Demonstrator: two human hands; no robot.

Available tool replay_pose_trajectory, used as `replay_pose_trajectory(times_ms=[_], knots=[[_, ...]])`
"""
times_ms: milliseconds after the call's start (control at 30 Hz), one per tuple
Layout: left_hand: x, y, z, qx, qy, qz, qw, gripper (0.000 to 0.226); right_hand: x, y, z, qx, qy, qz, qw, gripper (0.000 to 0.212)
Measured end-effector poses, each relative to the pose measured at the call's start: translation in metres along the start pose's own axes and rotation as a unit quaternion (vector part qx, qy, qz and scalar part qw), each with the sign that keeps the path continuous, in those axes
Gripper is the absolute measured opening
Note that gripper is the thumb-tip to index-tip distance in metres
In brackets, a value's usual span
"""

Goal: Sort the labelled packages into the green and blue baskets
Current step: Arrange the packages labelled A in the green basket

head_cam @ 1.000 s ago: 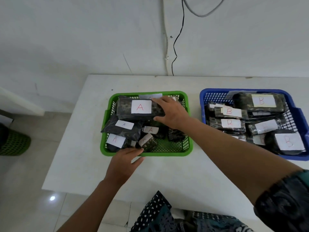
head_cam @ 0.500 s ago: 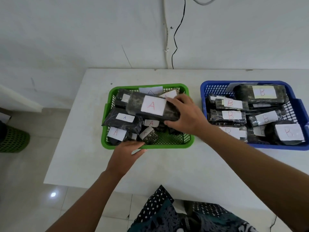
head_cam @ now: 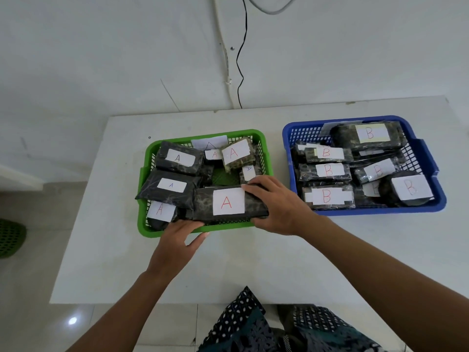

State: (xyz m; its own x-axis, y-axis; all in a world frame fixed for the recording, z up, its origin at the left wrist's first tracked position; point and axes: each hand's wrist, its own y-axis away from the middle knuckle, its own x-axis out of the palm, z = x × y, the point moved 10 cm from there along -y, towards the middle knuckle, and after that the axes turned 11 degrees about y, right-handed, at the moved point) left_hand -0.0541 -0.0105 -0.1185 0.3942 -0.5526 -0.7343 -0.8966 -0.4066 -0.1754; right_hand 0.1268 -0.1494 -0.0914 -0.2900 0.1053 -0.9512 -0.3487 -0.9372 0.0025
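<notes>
A green basket on the left of the white table holds several dark wrapped packages with white "A" labels. A blue basket to its right holds several dark packages labelled "B". My right hand grips the right end of a long dark package with a large red "A" label, lying across the near part of the green basket. My left hand rests on the green basket's near rim, fingers touching the package's lower left edge.
The white table stands against a white wall with a black cable hanging down it. A green bin sits on the tiled floor at far left. Patterned clothing shows at the bottom edge.
My right hand has carried the long "A" package from the back of the green basket down to its near edge. My left hand stayed at the near rim.
</notes>
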Motion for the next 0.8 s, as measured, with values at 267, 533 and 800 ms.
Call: replay_pose_trajectory(times_ms=[267,533,800], knots=[[-0.008,0.001,-0.013,0.088,-0.052,-0.037,0.994,0.029,0.009,-0.013,-0.001,0.003,0.017,0.036,0.999,0.08],[-0.014,-0.022,-0.024,0.159,-0.029,0.012,0.987,0.026,0.012,-0.012,0.001,0.004,0.037,0.025,0.999,0.093],[-0.013,-0.034,-0.027,0.215,-0.003,0.056,0.975,0.024,0.007,-0.015,0.006,0.003,0.064,0.005,0.998,0.086]])
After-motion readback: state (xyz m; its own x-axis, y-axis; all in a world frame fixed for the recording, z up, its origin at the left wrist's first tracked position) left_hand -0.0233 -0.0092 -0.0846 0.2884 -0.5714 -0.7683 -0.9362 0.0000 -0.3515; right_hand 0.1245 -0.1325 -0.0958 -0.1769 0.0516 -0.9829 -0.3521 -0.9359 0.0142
